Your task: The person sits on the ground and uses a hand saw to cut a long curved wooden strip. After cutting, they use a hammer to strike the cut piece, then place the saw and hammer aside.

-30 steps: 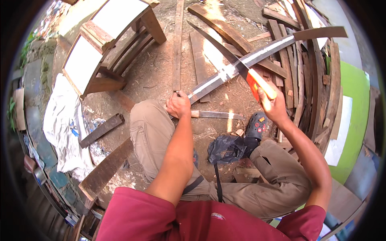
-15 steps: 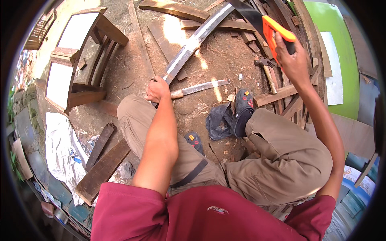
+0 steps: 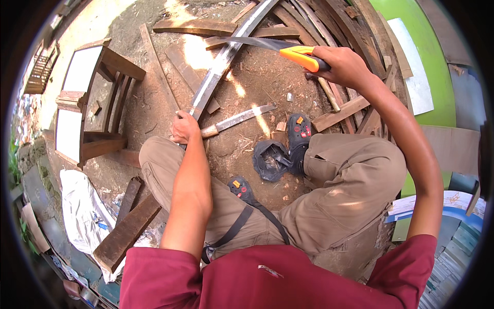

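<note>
My left hand [image 3: 186,127] is closed round the near end of a long wooden beam [image 3: 218,67] with worn white paint on its face. The beam slants away to the far right over other timber. In my right hand [image 3: 342,67] is a handsaw [image 3: 301,57] with an orange and black handle. Its dark blade points left and crosses the beam's far part; whether the teeth touch the wood, I cannot tell. A large knife [image 3: 244,118] with a wooden handle lies on the ground just right of my left hand.
A hammer [image 3: 329,93] lies below my right forearm, by stacked timber [image 3: 355,36]. A wooden frame with white panels [image 3: 77,72] stands at left. Near my feet sits a black plastic bag [image 3: 270,160]. White cloth [image 3: 85,216] and dark boards [image 3: 126,232] lie at lower left.
The saw has swung down and left from a raised position, and its blade now lies across the beam. My left hand keeps its hold. The whole view has shifted slightly.
</note>
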`<act>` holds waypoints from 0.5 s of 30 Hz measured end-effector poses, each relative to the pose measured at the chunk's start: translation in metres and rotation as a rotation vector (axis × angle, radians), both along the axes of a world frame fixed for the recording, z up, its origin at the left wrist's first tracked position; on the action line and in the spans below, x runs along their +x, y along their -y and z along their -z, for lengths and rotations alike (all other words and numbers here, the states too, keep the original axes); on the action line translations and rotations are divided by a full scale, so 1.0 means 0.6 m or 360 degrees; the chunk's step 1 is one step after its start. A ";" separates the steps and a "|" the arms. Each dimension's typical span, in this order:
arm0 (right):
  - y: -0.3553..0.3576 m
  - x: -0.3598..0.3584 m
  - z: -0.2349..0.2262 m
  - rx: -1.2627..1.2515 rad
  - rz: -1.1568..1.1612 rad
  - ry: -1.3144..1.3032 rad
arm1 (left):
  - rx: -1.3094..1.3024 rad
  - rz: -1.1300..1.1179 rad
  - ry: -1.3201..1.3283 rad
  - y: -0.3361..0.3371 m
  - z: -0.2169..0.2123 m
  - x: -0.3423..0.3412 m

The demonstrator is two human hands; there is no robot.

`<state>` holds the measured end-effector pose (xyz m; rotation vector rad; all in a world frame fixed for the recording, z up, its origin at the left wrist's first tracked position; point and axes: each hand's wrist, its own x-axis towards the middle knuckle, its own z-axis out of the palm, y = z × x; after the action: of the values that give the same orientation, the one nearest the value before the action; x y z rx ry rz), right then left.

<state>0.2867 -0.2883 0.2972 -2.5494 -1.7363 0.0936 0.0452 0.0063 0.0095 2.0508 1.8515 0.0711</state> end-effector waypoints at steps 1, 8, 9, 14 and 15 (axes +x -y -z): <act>-0.010 -0.003 -0.017 -0.0012 -0.0027 0.0070 | 0.0034 0.0033 -0.0008 -0.002 0.011 -0.005; -0.192 -0.077 0.001 0.0381 -0.0022 -0.0088 | 0.0055 0.0513 0.0005 -0.015 0.027 -0.020; -0.213 -0.088 0.045 0.0490 -0.0162 -0.0041 | -0.0095 0.0452 -0.0058 -0.032 0.027 -0.023; -0.255 -0.183 0.321 -0.0122 0.0025 -0.0120 | -0.0476 0.0613 -0.0140 -0.044 0.012 -0.043; -0.218 -0.186 0.359 -0.0200 0.0106 -0.0084 | -0.0560 0.0700 -0.0088 -0.031 0.009 -0.023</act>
<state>0.1753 -0.1575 0.0816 -2.6627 -1.6758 0.2728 0.0312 0.0248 0.0042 2.1582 1.2863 -0.4010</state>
